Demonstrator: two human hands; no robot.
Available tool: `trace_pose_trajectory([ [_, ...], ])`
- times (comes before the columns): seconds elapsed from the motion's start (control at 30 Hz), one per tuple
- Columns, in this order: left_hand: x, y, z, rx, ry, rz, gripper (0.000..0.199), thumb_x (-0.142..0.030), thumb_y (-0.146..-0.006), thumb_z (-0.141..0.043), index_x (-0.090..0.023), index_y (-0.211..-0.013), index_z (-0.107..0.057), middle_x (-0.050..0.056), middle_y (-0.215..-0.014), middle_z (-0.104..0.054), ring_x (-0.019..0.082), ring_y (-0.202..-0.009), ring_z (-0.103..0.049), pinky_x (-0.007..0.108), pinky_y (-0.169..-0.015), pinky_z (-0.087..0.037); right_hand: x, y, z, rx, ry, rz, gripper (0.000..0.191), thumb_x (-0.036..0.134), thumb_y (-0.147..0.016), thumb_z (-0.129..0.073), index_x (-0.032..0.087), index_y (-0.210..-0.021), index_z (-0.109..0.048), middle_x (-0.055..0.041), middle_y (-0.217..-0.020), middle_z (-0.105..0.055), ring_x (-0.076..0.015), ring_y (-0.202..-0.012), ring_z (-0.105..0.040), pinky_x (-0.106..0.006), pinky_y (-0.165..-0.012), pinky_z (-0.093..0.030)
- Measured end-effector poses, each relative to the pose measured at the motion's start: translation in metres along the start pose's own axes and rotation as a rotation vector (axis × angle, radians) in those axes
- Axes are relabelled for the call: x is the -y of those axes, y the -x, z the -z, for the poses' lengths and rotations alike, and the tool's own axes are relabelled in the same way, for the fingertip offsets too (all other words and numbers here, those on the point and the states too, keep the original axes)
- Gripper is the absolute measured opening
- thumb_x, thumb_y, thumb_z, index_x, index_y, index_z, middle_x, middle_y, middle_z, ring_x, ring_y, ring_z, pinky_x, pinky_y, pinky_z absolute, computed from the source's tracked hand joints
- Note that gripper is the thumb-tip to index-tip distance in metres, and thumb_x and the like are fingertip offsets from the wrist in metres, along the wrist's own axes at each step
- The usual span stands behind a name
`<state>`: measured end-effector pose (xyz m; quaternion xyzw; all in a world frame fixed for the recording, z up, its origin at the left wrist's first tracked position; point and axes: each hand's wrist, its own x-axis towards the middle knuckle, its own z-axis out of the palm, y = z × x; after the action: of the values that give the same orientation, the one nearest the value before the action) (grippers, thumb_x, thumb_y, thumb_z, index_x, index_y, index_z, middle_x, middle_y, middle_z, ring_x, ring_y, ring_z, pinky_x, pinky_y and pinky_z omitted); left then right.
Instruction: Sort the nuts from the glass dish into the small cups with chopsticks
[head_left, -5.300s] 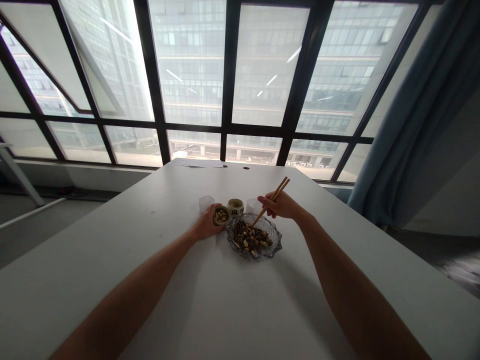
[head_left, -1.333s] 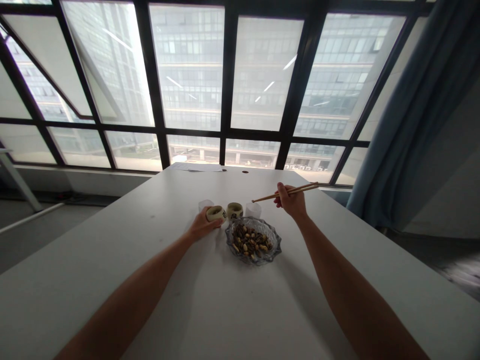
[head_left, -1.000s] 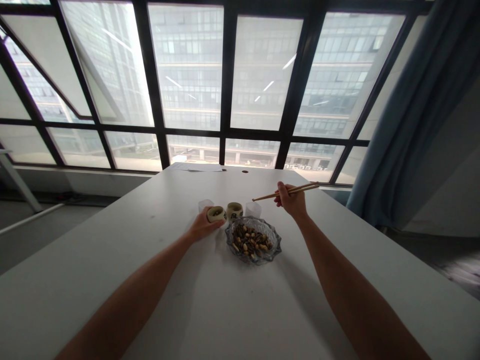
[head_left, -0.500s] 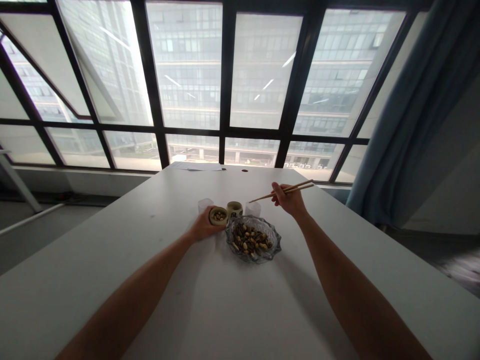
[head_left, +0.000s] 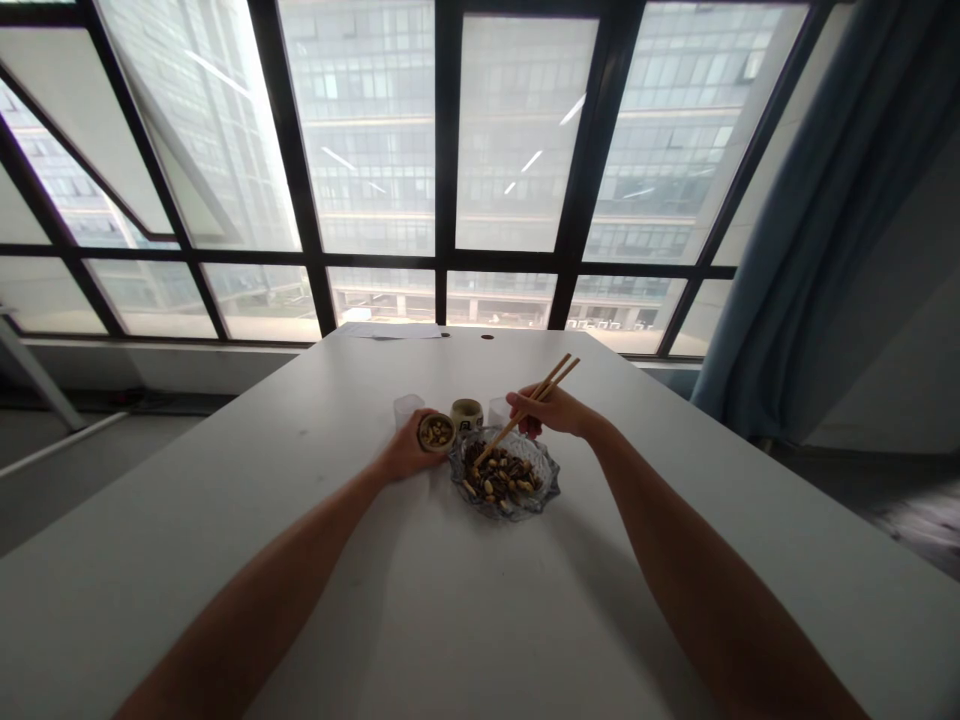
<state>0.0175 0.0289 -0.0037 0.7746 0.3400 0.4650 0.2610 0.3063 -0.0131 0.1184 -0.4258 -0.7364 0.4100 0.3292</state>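
My left hand (head_left: 409, 450) grips a round cream cup (head_left: 453, 437); my right hand (head_left: 546, 408) dips tan wooden chopsticks (head_left: 501, 437) into a jagged-rimmed clear glass bowl (head_left: 549, 474), smooth white counter (head_left: 450, 610) nearside.

Daylight comes at me through the windows (head_left: 510, 60), so bright that the building (head_left: 345, 180) outside looks washed out, and thin white streaks of glare (head_left: 532, 160) cross the panes. Lit from in front, my forearms (head_left: 675, 530) look dark, with soft shadows (head_left: 592, 545) on the table (head_left: 465, 640). Around the curtain (head_left: 787, 260) it is dim. Towards the edges my view stretches; a pale thing (head_left: 926, 520) at far right is smeared, and the bits (head_left: 502, 480) in the bowl (head_left: 551, 485) lack fine detail.
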Motion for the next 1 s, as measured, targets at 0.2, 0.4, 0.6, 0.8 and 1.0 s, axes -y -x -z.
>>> trace_pose_trajectory([
  [0.2, -0.002, 0.0, 0.001, 0.02, -0.009, -0.003, 0.074, -0.037, -0.059, -0.084, -0.019, -0.122, -0.049, 0.011, -0.118, -0.064, 0.027, -0.11, -0.062, 0.043, -0.097, -0.05, -0.003, -0.004, -0.009, 0.108, 0.032, -0.029, 0.057, 0.07, -0.071, -0.07, 0.013, -0.068, -0.067, -0.0038, -0.053, -0.066, -0.0116, -0.043, -0.059, -0.022, -0.042, -0.047],
  [0.4, 0.001, 0.0, -0.001, 0.001, 0.013, -0.006, 0.075, -0.038, -0.057, -0.085, -0.02, -0.121, -0.049, 0.011, -0.116, -0.064, 0.027, -0.107, -0.063, 0.043, -0.095, -0.05, -0.007, -0.006, -0.004, -0.074, 0.125, -0.01, 0.055, 0.068, -0.075, -0.067, 0.014, -0.063, -0.064, -0.0023, -0.047, -0.062, -0.0093, -0.036, -0.054, -0.019, -0.037, -0.042],
  [0.6, 0.005, 0.0, -0.002, -0.009, 0.017, -0.012, 0.075, -0.038, -0.057, -0.086, -0.019, -0.121, -0.05, 0.011, -0.115, -0.065, 0.027, -0.104, -0.063, 0.043, -0.093, -0.051, -0.003, -0.007, -0.009, -0.06, 0.078, 0.035, 0.057, 0.069, -0.078, -0.064, 0.014, -0.063, -0.064, -0.003, -0.048, -0.062, -0.0096, -0.037, -0.053, -0.02, -0.037, -0.042],
  [0.8, 0.006, 0.0, -0.001, -0.003, 0.011, -0.024, 0.076, -0.036, -0.057, -0.087, -0.02, -0.121, -0.05, 0.011, -0.116, -0.065, 0.027, -0.105, -0.063, 0.043, -0.093, -0.052, -0.003, -0.009, -0.019, 0.018, 0.055, 0.017, 0.055, 0.068, -0.074, -0.069, 0.015, -0.064, -0.064, -0.0025, -0.049, -0.063, -0.0102, -0.04, -0.056, -0.019, -0.038, -0.043],
  [1.0, 0.008, 0.0, -0.002, 0.001, 0.005, -0.02, 0.075, -0.038, -0.06, -0.085, -0.019, -0.123, -0.05, 0.011, -0.116, -0.065, 0.027, -0.105, -0.063, 0.043, -0.093, -0.051, -0.008, -0.009, -0.017, 0.026, 0.048, 0.049, 0.054, 0.068, -0.073, -0.07, 0.014, -0.065, -0.065, -0.003, -0.051, -0.065, -0.0109, -0.042, -0.058, -0.02, -0.041, -0.046],
])
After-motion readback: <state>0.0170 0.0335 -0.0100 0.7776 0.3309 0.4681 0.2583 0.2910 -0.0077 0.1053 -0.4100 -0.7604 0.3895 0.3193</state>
